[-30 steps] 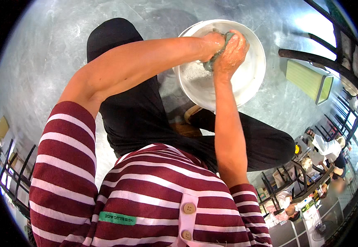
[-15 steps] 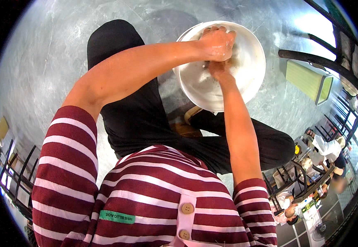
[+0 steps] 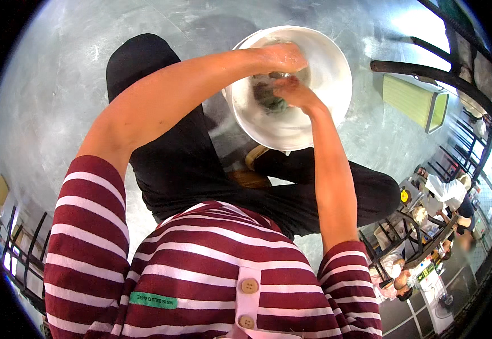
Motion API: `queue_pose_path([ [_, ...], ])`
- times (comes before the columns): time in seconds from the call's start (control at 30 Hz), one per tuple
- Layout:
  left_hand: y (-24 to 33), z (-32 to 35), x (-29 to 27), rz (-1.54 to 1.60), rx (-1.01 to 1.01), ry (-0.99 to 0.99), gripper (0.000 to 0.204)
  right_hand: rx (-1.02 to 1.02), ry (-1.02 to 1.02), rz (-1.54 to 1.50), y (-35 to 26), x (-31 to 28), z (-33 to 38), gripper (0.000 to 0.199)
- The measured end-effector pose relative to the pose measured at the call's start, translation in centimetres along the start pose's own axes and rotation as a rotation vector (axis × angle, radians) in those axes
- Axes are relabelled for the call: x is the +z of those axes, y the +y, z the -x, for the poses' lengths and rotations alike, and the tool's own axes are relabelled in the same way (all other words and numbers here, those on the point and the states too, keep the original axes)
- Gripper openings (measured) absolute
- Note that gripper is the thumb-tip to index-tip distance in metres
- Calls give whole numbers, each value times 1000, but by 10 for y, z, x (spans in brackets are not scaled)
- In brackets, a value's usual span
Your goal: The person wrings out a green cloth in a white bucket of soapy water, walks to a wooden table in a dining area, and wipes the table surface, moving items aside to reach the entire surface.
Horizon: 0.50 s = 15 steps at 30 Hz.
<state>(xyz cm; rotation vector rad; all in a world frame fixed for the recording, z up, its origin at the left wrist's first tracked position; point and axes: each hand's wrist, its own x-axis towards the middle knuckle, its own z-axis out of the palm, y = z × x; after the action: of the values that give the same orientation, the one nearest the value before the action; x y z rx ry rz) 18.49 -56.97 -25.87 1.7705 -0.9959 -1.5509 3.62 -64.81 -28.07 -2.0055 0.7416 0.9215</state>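
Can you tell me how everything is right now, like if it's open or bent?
White bucket: upright, open at the top
Dark grey-green cloth: bunched inside the bucket, partly hidden
Left hand: curled, over the bucket; its grip is hidden
Right hand: bent, by the cloth; its grip is unclear
Green bin: open-mouthed
Black trousers: bent at the knees

A round white bucket [image 3: 331,93] is standing open on the grey floor [image 3: 82,85]. Inside it, a dark grey-green cloth [image 3: 270,100] is showing as a blurred, crumpled bundle left of the bucket's middle, its farther part staying mostly hidden.
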Motion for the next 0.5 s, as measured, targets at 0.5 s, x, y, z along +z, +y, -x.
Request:
queue_pose_path([
  [0.5, 22, 23, -4, 808, -214, -238, 36, -509, 686, -834, -71, -53, 131, 26],
])
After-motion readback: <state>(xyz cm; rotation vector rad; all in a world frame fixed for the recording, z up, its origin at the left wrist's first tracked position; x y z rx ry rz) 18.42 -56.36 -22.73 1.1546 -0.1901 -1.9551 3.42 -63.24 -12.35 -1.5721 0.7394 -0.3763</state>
